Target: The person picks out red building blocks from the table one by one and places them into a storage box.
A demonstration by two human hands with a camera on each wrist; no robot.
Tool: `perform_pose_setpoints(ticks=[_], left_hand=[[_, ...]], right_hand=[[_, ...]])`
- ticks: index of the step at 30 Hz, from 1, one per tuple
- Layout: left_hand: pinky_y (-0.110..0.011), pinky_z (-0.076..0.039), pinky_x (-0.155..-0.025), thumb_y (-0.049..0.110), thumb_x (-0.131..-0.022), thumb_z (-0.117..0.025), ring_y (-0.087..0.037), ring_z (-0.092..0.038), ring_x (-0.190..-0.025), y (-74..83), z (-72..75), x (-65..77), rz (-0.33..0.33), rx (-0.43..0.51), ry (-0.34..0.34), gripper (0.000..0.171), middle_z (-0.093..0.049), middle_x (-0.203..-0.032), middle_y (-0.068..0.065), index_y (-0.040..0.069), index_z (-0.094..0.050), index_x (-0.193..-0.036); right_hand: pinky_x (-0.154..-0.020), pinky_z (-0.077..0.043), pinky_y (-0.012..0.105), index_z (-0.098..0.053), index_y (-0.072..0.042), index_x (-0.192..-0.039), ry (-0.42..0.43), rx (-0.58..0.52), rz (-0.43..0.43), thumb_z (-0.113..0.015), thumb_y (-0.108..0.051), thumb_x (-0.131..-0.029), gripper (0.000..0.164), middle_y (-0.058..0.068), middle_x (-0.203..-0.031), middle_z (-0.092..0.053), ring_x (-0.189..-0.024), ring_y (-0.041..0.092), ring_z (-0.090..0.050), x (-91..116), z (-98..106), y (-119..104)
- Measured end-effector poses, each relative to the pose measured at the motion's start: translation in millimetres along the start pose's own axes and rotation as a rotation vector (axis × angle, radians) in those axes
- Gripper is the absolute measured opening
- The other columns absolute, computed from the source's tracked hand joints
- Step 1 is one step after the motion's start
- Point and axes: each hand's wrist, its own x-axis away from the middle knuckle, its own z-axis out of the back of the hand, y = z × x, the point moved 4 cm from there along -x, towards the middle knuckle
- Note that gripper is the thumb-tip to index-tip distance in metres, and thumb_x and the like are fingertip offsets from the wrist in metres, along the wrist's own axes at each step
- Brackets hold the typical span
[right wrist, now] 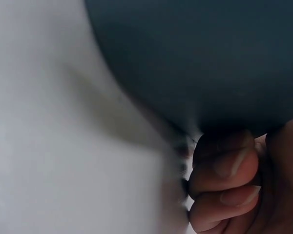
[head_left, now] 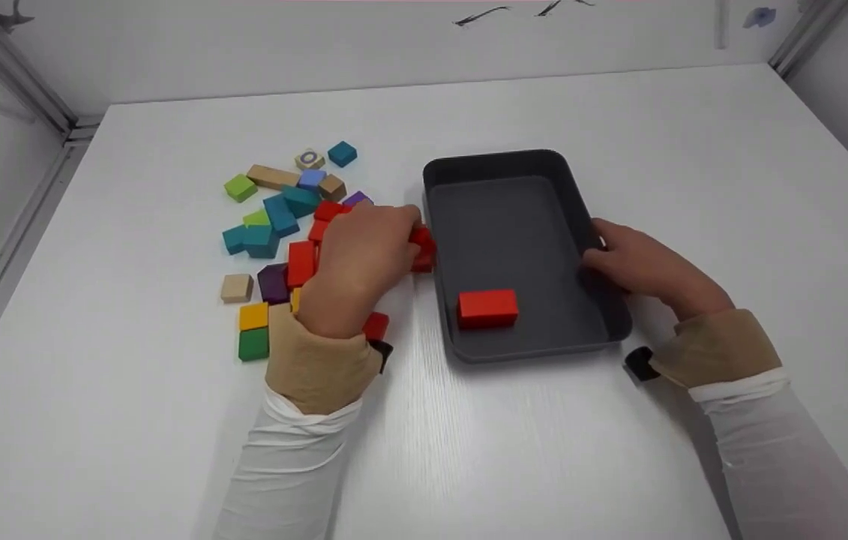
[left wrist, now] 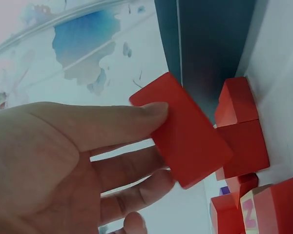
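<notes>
1. The red block (left wrist: 185, 131) is pinched between thumb and fingers of the left hand (head_left: 356, 262), just outside the left wall of the grey tray (head_left: 596, 247).
2. Right hand (head_left: 645, 266) grips the tray's right wall, fingers curled.
3. One red block in tray (head_left: 487, 307) lies near its front.
4. Judgement: carrying step; next calls for clearing the wall, then letting go.
5. Loose coloured blocks (head_left: 281, 217) lie left.

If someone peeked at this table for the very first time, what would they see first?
Probably the dark grey tray in the middle of the white table, with one red block lying inside near its front end. Next, the left hand pinching another red block just beside the tray's left wall, while the right hand grips the right wall. Left of that lies a heap of colourful blocks.
</notes>
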Motion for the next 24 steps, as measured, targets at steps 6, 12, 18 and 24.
perform_pose_setpoints(ticks=[6, 12, 18, 24], left_hand=[[-0.046, -0.051, -0.104, 0.030, -0.097, -0.073, -0.030, -0.060, -0.119, 5.7, 5.9, -0.4, -0.014, 0.017, 0.101, 0.051, -0.069, -0.131, -0.010, 0.016, -0.060, -0.144], [-0.041, -0.059, -0.097, 0.031, -0.098, -0.073, -0.025, -0.063, -0.115, 12.1, 4.5, -1.6, -0.034, 0.130, 0.089, 0.052, -0.065, -0.133, -0.009, 0.018, -0.057, -0.146], [-0.039, -0.058, -0.099, 0.028, -0.098, -0.073, -0.022, -0.063, -0.114, 23.1, -2.7, -3.7, -0.094, 0.186, 0.028, 0.050, -0.064, -0.133, -0.007, 0.020, -0.057, -0.145], [-0.039, -0.058, -0.101, 0.022, -0.095, -0.077, -0.021, -0.061, -0.122, 34.1, -14.3, -6.0, -0.173, 0.188, -0.058, 0.057, -0.062, -0.137, -0.005, 0.022, -0.055, -0.147]], right_hand=[[-0.066, -0.050, 0.034, -0.036, -0.008, -0.155, 0.009, -0.005, -0.004, -0.043, -0.020, -0.099, 0.057, 0.019, -0.122, -0.057, -0.083, 0.022, -0.060, 0, 2, 1], [-0.069, -0.051, 0.033, -0.037, -0.007, -0.154, 0.006, 0.000, -0.005, -0.043, -0.020, -0.099, 0.056, 0.020, -0.126, -0.056, -0.089, 0.023, -0.062, -2, 2, 0], [-0.072, -0.052, 0.033, -0.035, -0.008, -0.156, 0.002, -0.002, -0.012, -0.041, -0.021, -0.099, 0.059, 0.019, -0.132, -0.056, -0.097, 0.026, -0.062, -2, 2, 0], [-0.070, -0.052, 0.033, -0.037, -0.009, -0.154, 0.004, -0.003, -0.006, -0.042, -0.020, -0.099, 0.057, 0.018, -0.128, -0.056, -0.093, 0.025, -0.061, -1, 2, 0]])
